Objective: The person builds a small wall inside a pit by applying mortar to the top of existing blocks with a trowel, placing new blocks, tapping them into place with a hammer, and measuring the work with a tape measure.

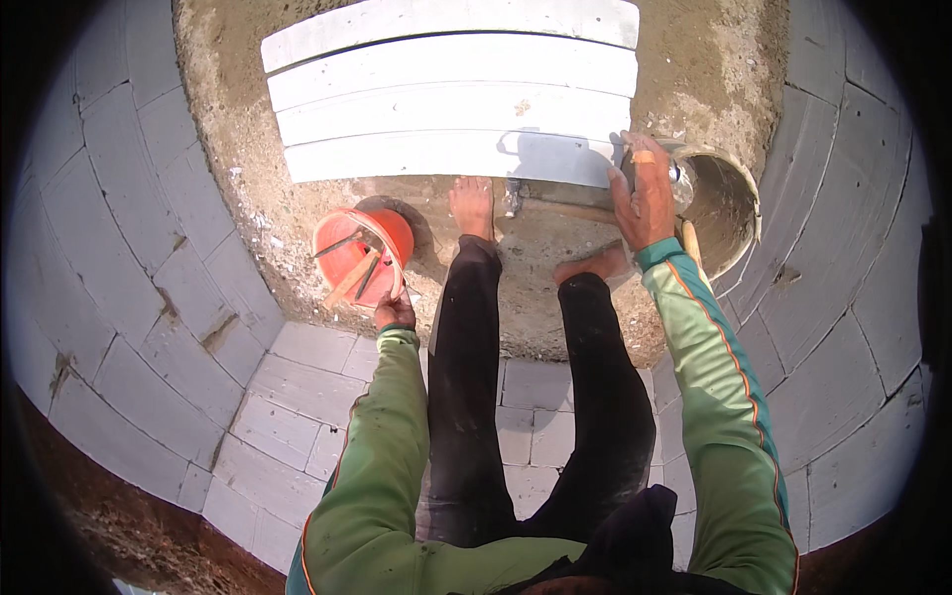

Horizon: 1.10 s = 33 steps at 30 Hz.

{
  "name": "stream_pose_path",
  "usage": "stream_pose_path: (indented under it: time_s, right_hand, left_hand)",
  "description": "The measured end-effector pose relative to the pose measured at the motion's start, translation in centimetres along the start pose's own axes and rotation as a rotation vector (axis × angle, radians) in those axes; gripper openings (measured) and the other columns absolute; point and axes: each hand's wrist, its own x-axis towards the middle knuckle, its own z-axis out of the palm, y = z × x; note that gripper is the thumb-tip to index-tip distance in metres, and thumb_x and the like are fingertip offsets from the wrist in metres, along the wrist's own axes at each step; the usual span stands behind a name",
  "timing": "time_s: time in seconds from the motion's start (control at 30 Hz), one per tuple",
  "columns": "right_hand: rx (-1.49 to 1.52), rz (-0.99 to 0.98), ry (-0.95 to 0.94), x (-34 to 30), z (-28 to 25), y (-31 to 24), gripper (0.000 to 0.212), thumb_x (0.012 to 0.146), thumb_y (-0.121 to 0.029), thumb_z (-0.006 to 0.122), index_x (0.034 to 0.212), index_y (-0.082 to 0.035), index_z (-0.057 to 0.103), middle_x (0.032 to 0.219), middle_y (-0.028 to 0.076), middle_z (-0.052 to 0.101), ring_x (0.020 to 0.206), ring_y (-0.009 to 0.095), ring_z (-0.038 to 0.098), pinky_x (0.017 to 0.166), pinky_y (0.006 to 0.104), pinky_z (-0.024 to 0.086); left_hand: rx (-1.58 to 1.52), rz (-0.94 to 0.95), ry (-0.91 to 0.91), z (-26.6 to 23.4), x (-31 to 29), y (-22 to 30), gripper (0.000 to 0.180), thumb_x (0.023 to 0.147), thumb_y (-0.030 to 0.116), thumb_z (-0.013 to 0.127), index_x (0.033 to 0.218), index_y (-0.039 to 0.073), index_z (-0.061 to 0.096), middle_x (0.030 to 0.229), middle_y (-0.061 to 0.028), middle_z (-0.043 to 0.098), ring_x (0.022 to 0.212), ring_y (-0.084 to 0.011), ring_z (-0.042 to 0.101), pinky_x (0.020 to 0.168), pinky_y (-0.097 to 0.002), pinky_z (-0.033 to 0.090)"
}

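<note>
My left hand (396, 311) is closed on the near rim or handle of an orange-red bucket (399, 230), which looks tilted. Inside the bucket lie several long tools, among them one with a wooden handle (353, 278). My right hand (649, 201) is stretched out at the right end of the nearest of several long white blocks (446, 156), its fingers and thumb apart and touching the block's corner. Just right of that hand stands a round, mortar-stained tub (729, 203). A wooden handle (691, 244) leans at its near side, partly hidden by my sleeve.
Grey block walls (139, 188) rise on the left, on the right (833, 228) and close behind my legs. A small metal fitting (513, 198) and a pipe (567, 210) lie along the rough concrete (535, 283) between my bare feet. Brown soil (149, 516) shows beyond the wall at lower left.
</note>
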Motion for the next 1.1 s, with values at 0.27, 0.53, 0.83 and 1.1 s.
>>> stream_pose_path:
  time_s: [0.27,0.53,0.83,1.1]
  right_hand:
    - [-0.41,-0.235,-0.329,0.3,11.0,-4.2,0.096,0.077,-0.046,0.082,0.157,-0.014,0.039,0.163,0.016,0.029,0.152,0.035,0.026,0.119,0.0581,0.026]
    - [-0.635,-0.415,-0.288,-2.9,14.8,-2.1,0.074,0.087,-0.034,0.069,0.155,-0.019,0.043,0.16,0.011,0.039,0.148,0.029,0.037,0.115,0.0566,0.029]
    - [-0.597,-0.32,-0.286,-0.1,13.4,-6.4,0.072,0.092,-0.022,0.061,0.159,-0.028,0.037,0.133,0.014,0.056,0.122,0.029,0.055,0.096,0.0528,0.039]
    - [-0.24,-0.298,-0.279,-6.8,-1.5,-20.1,0.063,0.096,-0.017,0.053,0.158,-0.022,0.041,0.131,0.019,0.056,0.114,0.032,0.062,0.095,0.0503,0.043]
  left_hand:
    - [0.616,-0.227,0.264,5.7,-9.5,-3.0,0.065,0.104,0.03,0.059,0.149,-0.007,0.031,0.149,-0.03,0.041,0.132,-0.0442,0.05,0.104,-0.0513,0.052]
    - [2.054,1.657,-0.532,26.4,-11.0,2.7,0.086,0.08,0.016,0.078,0.154,0.004,0.036,0.146,-0.0238,0.044,0.146,-0.0422,0.033,0.118,-0.0561,0.029]
    - [2.393,1.857,-0.994,31.6,-4.5,6.6,0.054,0.085,0.011,0.062,0.137,0.01,0.05,0.135,-0.0134,0.053,0.122,-0.0318,0.053,0.108,-0.0473,0.036]
    - [2.579,1.738,-1.316,33.1,-30.2,22.6,0.069,0.064,0.009,0.076,0.129,0.003,0.055,0.128,-0.0188,0.059,0.115,-0.0361,0.057,0.104,-0.0472,0.039]
